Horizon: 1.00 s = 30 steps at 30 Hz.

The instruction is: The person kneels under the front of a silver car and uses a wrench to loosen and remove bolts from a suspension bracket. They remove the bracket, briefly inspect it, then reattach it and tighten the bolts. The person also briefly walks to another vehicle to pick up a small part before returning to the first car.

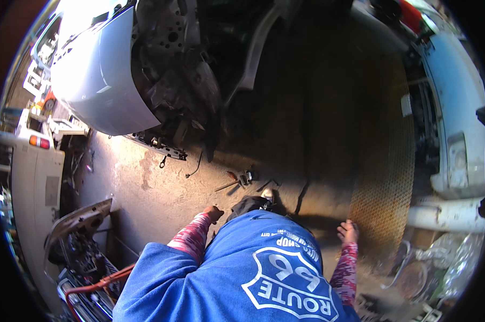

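Observation:
My left hand [214,213] hangs at my side in a pink patterned sleeve, its fingers curled in, with nothing seen sticking out of them. On the other side, my right hand [348,232] is held out with its fingers apart and holds nothing. Neither hand touches anything. On the concrete floor ahead of my feet lie a few hand tools [247,177], one with an orange-red part; their exact kinds are too small to make out. My shoe [269,195] shows just beyond my blue shirt.
A partly stripped car with a silver body panel [100,80] stands ahead left. A rusty textured metal plate [385,188] lies at right, beside a pale vehicle body part [454,118]. Loose car parts [81,236] and a red bar [100,284] are near left; clear plastic [460,268] lies near right.

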Each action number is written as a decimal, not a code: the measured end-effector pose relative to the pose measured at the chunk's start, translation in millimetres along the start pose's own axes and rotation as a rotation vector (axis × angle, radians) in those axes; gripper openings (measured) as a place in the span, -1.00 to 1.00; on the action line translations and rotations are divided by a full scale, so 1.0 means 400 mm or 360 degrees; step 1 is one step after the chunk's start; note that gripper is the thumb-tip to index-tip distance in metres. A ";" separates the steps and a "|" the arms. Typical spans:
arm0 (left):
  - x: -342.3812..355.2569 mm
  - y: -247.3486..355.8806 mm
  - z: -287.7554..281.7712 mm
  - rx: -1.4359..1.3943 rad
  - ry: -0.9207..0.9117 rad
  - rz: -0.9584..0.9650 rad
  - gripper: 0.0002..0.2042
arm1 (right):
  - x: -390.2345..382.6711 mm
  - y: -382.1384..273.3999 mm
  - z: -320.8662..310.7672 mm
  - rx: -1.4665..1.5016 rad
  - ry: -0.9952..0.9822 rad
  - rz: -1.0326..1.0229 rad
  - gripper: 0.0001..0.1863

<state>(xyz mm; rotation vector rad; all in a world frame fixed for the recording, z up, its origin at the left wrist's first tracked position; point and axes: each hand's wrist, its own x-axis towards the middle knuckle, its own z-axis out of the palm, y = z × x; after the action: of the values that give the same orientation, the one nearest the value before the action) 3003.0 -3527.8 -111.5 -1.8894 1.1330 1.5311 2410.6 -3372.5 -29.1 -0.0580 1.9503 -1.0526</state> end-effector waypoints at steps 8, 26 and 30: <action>-0.060 0.250 -0.067 -0.1052 0.0460 0.0383 -0.65 | 0.233 -0.133 0.189 -0.0872 -0.0662 -0.0235 -0.68; -0.082 0.551 0.692 -0.1824 0.0643 -0.0374 -0.66 | 0.827 -0.954 0.620 -0.1704 -0.0836 -0.0045 -0.57; -0.099 0.593 0.748 -0.1590 0.0727 -0.0428 -0.66 | 0.810 -0.960 0.746 -0.1584 -0.1061 -0.0216 -0.55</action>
<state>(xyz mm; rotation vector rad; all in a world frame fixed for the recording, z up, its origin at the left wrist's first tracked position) 2635.5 -3417.8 -123.1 -2.9941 0.1601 1.6953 2300.1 -3945.7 -57.2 -0.9633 1.6532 -0.0064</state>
